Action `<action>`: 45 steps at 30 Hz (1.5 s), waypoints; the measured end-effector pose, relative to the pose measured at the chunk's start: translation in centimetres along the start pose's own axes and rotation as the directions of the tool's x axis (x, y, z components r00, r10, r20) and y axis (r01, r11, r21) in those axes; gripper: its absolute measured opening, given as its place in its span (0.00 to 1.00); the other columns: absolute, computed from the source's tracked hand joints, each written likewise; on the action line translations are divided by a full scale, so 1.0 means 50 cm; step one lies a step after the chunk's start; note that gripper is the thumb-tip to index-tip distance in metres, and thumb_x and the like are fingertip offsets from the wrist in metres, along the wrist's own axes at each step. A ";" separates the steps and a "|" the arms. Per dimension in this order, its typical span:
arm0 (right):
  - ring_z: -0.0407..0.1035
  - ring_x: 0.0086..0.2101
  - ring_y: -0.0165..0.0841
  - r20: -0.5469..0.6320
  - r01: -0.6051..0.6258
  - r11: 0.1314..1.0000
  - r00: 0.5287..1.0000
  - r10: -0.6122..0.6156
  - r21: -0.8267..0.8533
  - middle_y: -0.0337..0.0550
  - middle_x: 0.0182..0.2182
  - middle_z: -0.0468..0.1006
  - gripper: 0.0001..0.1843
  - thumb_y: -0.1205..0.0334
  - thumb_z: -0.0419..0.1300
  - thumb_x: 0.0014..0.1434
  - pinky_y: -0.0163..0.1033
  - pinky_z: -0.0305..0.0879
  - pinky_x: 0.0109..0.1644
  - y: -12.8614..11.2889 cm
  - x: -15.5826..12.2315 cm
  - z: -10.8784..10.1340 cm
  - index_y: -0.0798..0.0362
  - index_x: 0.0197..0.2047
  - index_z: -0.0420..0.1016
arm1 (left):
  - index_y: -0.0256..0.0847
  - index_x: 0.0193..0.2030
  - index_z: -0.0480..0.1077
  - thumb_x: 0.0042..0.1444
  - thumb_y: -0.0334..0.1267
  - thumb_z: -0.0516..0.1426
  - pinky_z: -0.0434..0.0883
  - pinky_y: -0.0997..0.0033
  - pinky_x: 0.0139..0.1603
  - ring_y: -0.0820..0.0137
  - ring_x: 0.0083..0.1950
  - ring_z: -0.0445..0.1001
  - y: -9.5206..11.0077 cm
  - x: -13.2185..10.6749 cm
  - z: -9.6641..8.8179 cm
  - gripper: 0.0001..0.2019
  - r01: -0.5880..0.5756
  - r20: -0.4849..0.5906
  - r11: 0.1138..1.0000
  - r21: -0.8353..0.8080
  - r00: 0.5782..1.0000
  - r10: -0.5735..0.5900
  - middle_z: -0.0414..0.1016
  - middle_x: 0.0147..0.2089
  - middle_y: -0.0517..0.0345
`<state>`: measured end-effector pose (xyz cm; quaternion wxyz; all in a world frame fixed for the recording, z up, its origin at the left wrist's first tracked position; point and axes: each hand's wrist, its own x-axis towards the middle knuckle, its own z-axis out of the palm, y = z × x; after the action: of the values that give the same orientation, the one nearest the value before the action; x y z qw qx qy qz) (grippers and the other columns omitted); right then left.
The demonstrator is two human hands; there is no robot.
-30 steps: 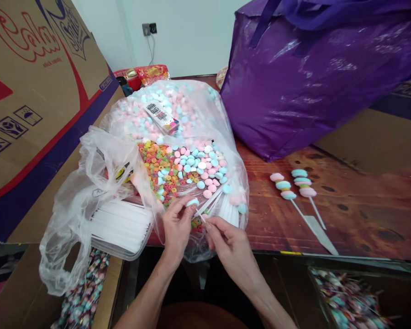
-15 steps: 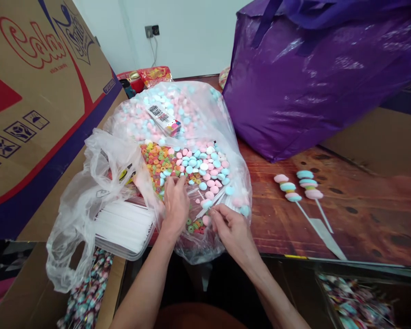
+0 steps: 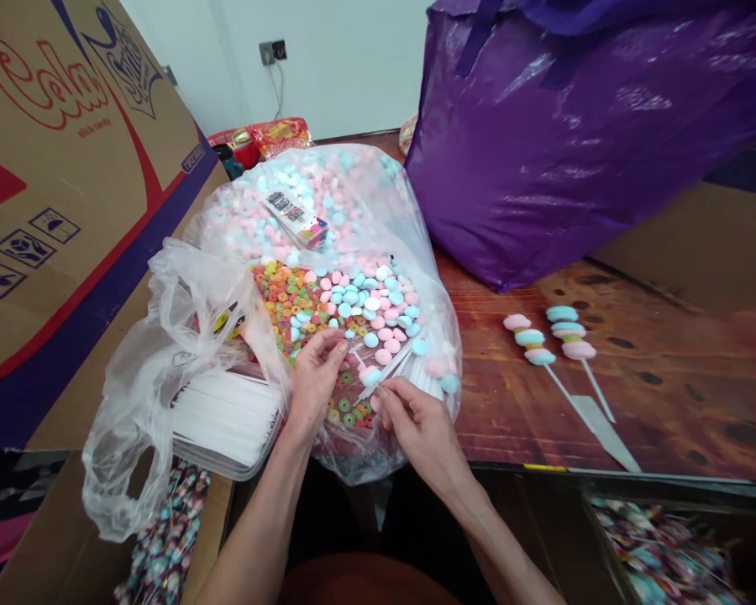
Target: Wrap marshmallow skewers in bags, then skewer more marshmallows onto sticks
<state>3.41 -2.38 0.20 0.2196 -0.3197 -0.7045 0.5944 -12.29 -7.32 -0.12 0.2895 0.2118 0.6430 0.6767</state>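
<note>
My right hand (image 3: 419, 418) pinches a thin white stick, with a pink-and-blue marshmallow (image 3: 370, 376) threaded on it just past the fingertips. The stick's bare tip points up and left toward my left hand (image 3: 318, 370). My left thumb and index finger are closed together; whatever is between them is too small to make out. Under and beyond both hands, a clear plastic bag (image 3: 353, 466) bears loose pink, blue and white marshmallows (image 3: 387, 304) and ring-shaped gummies (image 3: 290, 290). More white sticks (image 3: 403, 360) lie beside my right hand.
A plastic tub of white sticks (image 3: 227, 418) stands at left by a crumpled bag (image 3: 132, 361). Two marshmallow skewers (image 3: 530, 336) lie on the wooden table (image 3: 491, 403) at right. A purple bag (image 3: 542, 168) and a printed carton (image 3: 88, 252) flank the work area.
My left hand has drawn back from the gummies and marshmallows, its thumb and finger now pinched near the stick's tip. My right hand has shifted slightly left, still gripping the stick.
</note>
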 end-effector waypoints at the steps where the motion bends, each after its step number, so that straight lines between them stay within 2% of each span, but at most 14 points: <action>1: 0.62 0.23 0.29 0.004 0.005 1.000 1.000 -0.005 0.007 0.34 0.20 0.65 0.15 0.52 0.53 0.67 0.33 0.59 0.28 -0.002 -0.001 0.001 0.52 0.32 0.71 | 0.39 0.44 0.77 0.53 0.43 0.64 0.71 0.75 0.34 0.75 0.30 0.73 -0.002 -0.004 0.002 0.14 0.049 0.003 0.996 -0.073 0.999 -0.049 0.78 0.33 0.60; 4: 0.62 0.23 0.29 0.011 0.006 1.000 1.000 -0.006 0.005 0.34 0.20 0.65 0.15 0.52 0.53 0.67 0.33 0.59 0.28 -0.003 -0.004 0.004 0.52 0.34 0.73 | 0.37 0.41 0.81 0.47 0.46 0.69 0.73 0.75 0.36 0.75 0.31 0.75 -0.008 -0.015 0.009 0.18 0.138 0.004 0.967 -0.216 0.990 -0.141 0.81 0.34 0.57; 8: 0.61 0.22 0.29 0.002 -0.007 0.999 1.000 0.007 -0.034 0.33 0.20 0.65 0.15 0.53 0.53 0.67 0.32 0.57 0.27 0.002 -0.006 0.005 0.53 0.36 0.74 | 0.38 0.42 0.82 0.45 0.47 0.70 0.75 0.74 0.41 0.73 0.36 0.79 -0.007 -0.027 0.012 0.19 0.189 0.042 0.929 -0.317 0.982 -0.185 0.83 0.39 0.55; 16: 0.61 0.22 0.29 0.003 -0.013 0.995 1.000 0.013 -0.099 0.34 0.19 0.65 0.16 0.52 0.53 0.66 0.32 0.57 0.26 -0.008 -0.009 0.000 0.53 0.33 0.73 | 0.39 0.44 0.79 0.41 0.42 0.72 0.76 0.71 0.40 0.67 0.39 0.81 0.012 -0.045 0.007 0.21 0.206 0.049 0.922 -0.329 0.978 -0.201 0.83 0.39 0.55; 20: 0.61 0.21 0.29 -0.054 0.003 0.986 0.998 -0.012 -0.168 0.34 0.19 0.66 0.16 0.53 0.53 0.66 0.32 0.57 0.26 -0.012 -0.013 0.003 0.53 0.33 0.74 | 0.38 0.44 0.80 0.42 0.42 0.72 0.76 0.68 0.41 0.65 0.39 0.81 0.012 -0.048 0.008 0.21 0.232 0.065 0.922 -0.310 0.973 -0.223 0.83 0.36 0.53; 23: 0.61 0.22 0.29 -0.086 0.016 0.984 0.996 -0.032 -0.180 0.34 0.19 0.66 0.16 0.54 0.52 0.67 0.32 0.57 0.26 -0.009 -0.017 0.011 0.53 0.33 0.73 | 0.38 0.41 0.80 0.44 0.41 0.71 0.76 0.67 0.43 0.66 0.40 0.80 0.007 -0.053 0.010 0.17 0.165 0.007 0.959 -0.232 0.986 -0.168 0.83 0.38 0.53; 26: 0.61 0.23 0.29 -0.110 0.036 0.983 0.992 -0.057 -0.179 0.35 0.20 0.67 0.15 0.54 0.52 0.67 0.32 0.56 0.26 -0.005 -0.019 0.021 0.53 0.33 0.73 | 0.40 0.39 0.82 0.49 0.40 0.68 0.74 0.67 0.48 0.66 0.44 0.79 0.001 -0.063 0.016 0.11 -0.013 -0.064 0.998 -0.069 0.998 0.009 0.82 0.42 0.54; 29: 0.60 0.22 0.28 -0.135 0.048 0.985 0.988 -0.071 -0.166 0.34 0.21 0.66 0.15 0.55 0.51 0.68 0.32 0.56 0.26 -0.003 -0.018 0.029 0.52 0.33 0.72 | 0.44 0.41 0.83 0.55 0.37 0.64 0.73 0.65 0.54 0.66 0.48 0.77 -0.004 -0.075 0.022 0.08 -0.149 -0.065 0.985 0.082 0.986 0.155 0.81 0.43 0.55; 33: 0.59 0.21 0.28 -0.142 0.039 0.994 0.988 -0.053 -0.098 0.34 0.20 0.66 0.16 0.55 0.52 0.67 0.33 0.56 0.25 -0.003 -0.014 0.028 0.51 0.28 0.67 | 0.45 0.40 0.83 0.57 0.37 0.62 0.73 0.65 0.53 0.66 0.45 0.77 -0.002 -0.090 0.022 0.07 -0.208 0.008 0.962 0.179 0.978 0.210 0.81 0.40 0.55; 36: 0.59 0.20 0.28 -0.151 0.031 0.999 0.988 -0.030 0.006 0.34 0.18 0.66 0.18 0.53 0.53 0.66 0.33 0.57 0.24 -0.002 -0.010 0.015 0.50 0.25 0.64 | 0.45 0.42 0.83 0.59 0.39 0.61 0.73 0.66 0.50 0.65 0.45 0.77 0.009 -0.091 0.021 0.09 -0.252 0.156 0.943 0.218 0.963 0.221 0.81 0.40 0.53; 38: 0.58 0.19 0.27 -0.167 0.020 0.999 0.986 -0.012 0.045 0.34 0.17 0.65 0.19 0.52 0.55 0.65 0.33 0.56 0.24 -0.002 -0.007 0.000 0.50 0.24 0.65 | 0.44 0.45 0.82 0.61 0.40 0.59 0.73 0.65 0.52 0.64 0.47 0.77 0.018 -0.081 0.025 0.11 -0.240 0.237 0.943 0.233 0.954 0.184 0.81 0.43 0.52; 41: 0.55 0.18 0.27 -0.221 -0.002 1.000 0.975 0.009 0.031 0.33 0.16 0.64 0.20 0.50 0.56 0.64 0.33 0.53 0.22 0.001 -0.005 -0.027 0.51 0.24 0.66 | 0.44 0.53 0.79 0.64 0.40 0.55 0.73 0.64 0.52 0.63 0.48 0.78 0.026 -0.046 0.040 0.15 -0.213 0.240 0.939 0.270 0.959 0.149 0.81 0.46 0.51; 43: 0.55 0.17 0.27 -0.261 -0.010 1.000 0.965 0.012 0.007 0.33 0.16 0.64 0.20 0.50 0.57 0.63 0.33 0.52 0.22 0.006 -0.005 -0.042 0.51 0.23 0.67 | 0.42 0.54 0.78 0.64 0.36 0.54 0.72 0.64 0.52 0.63 0.48 0.77 0.026 -0.015 0.052 0.15 -0.294 0.212 0.867 0.403 0.951 0.224 0.79 0.47 0.50; 45: 0.54 0.18 0.27 -0.284 -0.014 1.000 0.959 0.014 0.002 0.33 0.16 0.65 0.19 0.50 0.58 0.62 0.33 0.51 0.22 0.011 -0.007 -0.052 0.51 0.23 0.67 | 0.42 0.51 0.78 0.62 0.29 0.53 0.71 0.63 0.53 0.62 0.49 0.75 0.021 0.011 0.064 0.16 -0.362 0.259 0.714 0.599 0.931 0.255 0.76 0.48 0.49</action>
<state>5.58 -0.77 0.20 0.3142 -0.4069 -0.6632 0.5439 -10.72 -4.58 1.13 0.1328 0.4546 0.7642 0.4379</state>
